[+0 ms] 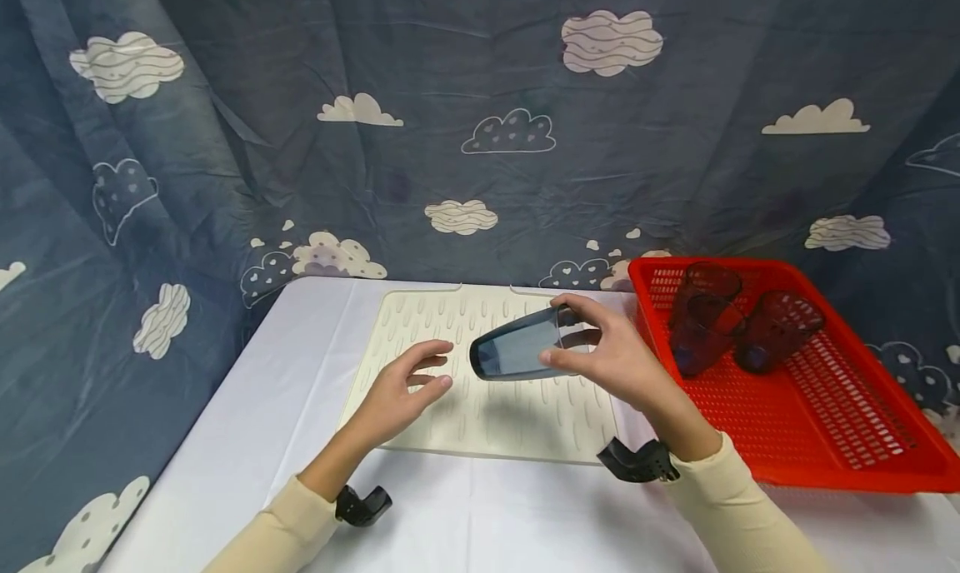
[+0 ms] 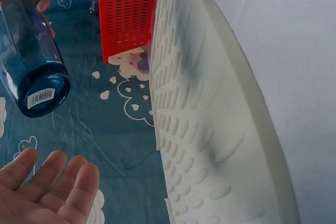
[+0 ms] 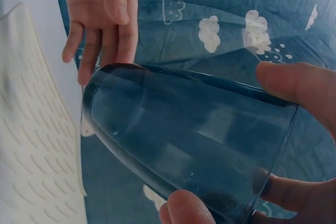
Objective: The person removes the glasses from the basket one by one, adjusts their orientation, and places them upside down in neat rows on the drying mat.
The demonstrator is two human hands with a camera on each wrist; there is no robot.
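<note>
My right hand (image 1: 611,352) grips a blue see-through drinking glass (image 1: 517,348) near its rim. The glass lies tilted on its side over the cream mat, its base pointing left. In the left wrist view, a white barcode label (image 2: 40,97) shows on the glass's thick base. My left hand (image 1: 401,394) holds nothing; its fingers are loosely bent, a short way left of the base. From the right wrist view, the left hand (image 3: 102,19) appears beyond the base with fingers extended. Beneath both hands is the cream ribbed drying mat (image 1: 450,427).
At the right stands a red perforated basket (image 1: 810,440). Inside it, several dark-looking glasses (image 1: 780,327) are grouped toward the back left. A white cloth (image 1: 427,506) covers the table. Behind hangs a dark blue curtain (image 1: 450,73) with cloud prints.
</note>
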